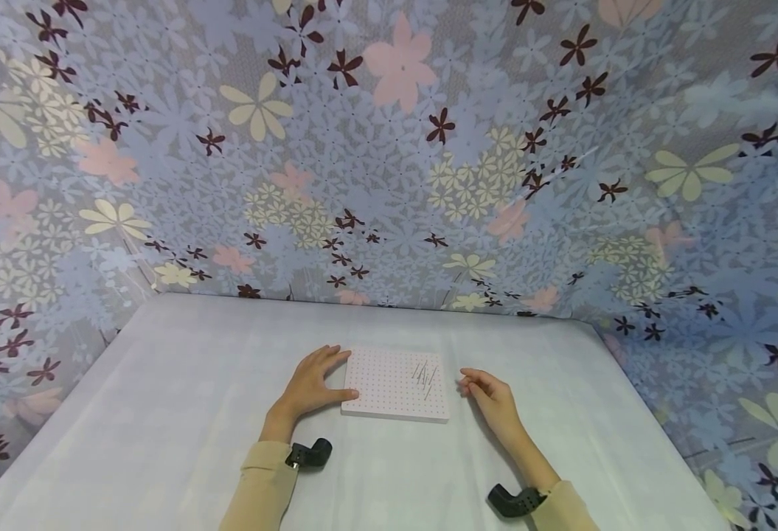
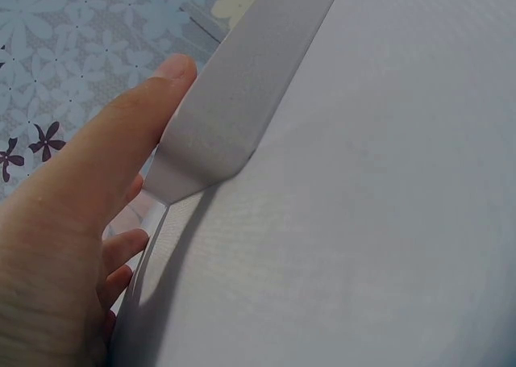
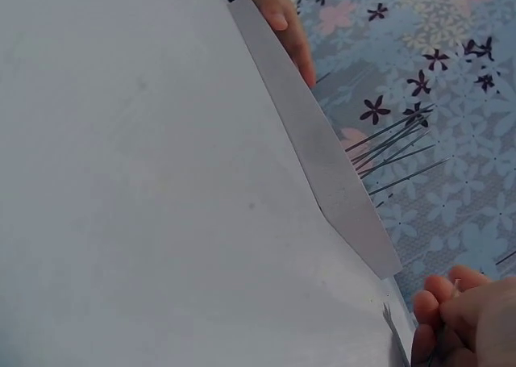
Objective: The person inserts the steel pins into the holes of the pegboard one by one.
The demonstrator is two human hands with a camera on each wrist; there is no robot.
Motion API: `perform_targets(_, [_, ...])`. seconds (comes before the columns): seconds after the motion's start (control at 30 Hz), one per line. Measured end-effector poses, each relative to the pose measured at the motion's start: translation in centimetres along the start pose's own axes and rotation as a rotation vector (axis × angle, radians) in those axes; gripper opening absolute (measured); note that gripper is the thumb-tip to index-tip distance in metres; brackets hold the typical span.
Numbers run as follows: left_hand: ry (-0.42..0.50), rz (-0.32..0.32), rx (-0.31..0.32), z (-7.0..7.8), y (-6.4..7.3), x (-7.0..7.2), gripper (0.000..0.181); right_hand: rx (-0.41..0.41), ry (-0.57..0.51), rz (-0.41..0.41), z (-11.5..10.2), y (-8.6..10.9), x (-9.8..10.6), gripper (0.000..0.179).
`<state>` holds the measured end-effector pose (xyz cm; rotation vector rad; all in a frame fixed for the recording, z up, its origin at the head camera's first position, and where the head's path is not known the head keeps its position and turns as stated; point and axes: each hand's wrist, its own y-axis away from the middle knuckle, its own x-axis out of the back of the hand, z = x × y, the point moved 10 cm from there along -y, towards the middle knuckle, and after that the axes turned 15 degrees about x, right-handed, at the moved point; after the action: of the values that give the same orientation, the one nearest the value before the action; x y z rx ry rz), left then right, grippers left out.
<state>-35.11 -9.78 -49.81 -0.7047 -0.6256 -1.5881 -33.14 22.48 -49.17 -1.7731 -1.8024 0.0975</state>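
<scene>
A white pegboard (image 1: 382, 383) with a grid of small holes lies flat on the table. Several thin metal pins (image 3: 395, 148) stand in its right part, some leaning. My left hand (image 1: 305, 383) rests against the board's left side, fingers extended and the thumb (image 2: 173, 81) touching its edge. To the right of the board, apart from it, my right hand (image 1: 495, 404) has its fingers curled together. Thin grey pointed ends (image 3: 388, 314), apparently more metal pins, stick out below that hand; how many it holds is hidden by the fingers.
A white cloth (image 1: 183, 413) covers the table, whose far edge meets a flowered fabric backdrop (image 1: 389, 221). Each wrist wears a black camera mount, one on the left (image 1: 312, 453) and one on the right (image 1: 515, 501).
</scene>
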Motion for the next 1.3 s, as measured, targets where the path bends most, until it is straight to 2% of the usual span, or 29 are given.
perform_targets(0.17, [-0.001,-0.006,0.003,0.0,0.0,0.0,0.084,-0.004,-0.054,0.074,0.4,0.2,0.8,0.027])
perform_targets(0.37, [-0.015,-0.009,0.005,0.2,0.0,0.0,0.084,-0.065,-0.082,0.17,0.4,0.3,1.7,0.021])
perform_targets(0.47, [-0.019,-0.011,0.007,0.2,0.0,0.0,0.084,-0.049,-0.123,0.177,-0.2,0.1,1.6,0.019])
perform_targets(0.7, [-0.015,-0.012,0.013,0.3,0.2,0.1,0.084,0.072,-0.184,0.18,-1.4,-0.2,0.9,0.018])
perform_targets(0.87, [-0.024,-0.002,0.008,0.2,0.1,0.1,0.083,0.062,-0.205,0.177,-1.5,-0.5,0.3,0.02])
perform_targets(1.07, [-0.024,-0.003,0.01,0.1,0.1,0.0,0.084,0.038,-0.166,0.204,-1.9,-0.7,-0.2,0.018])
perform_targets(1.3, [-0.011,-0.012,0.01,0.2,0.1,0.1,0.084,0.066,-0.176,0.198,-2.8,-1.0,-1.4,0.016])
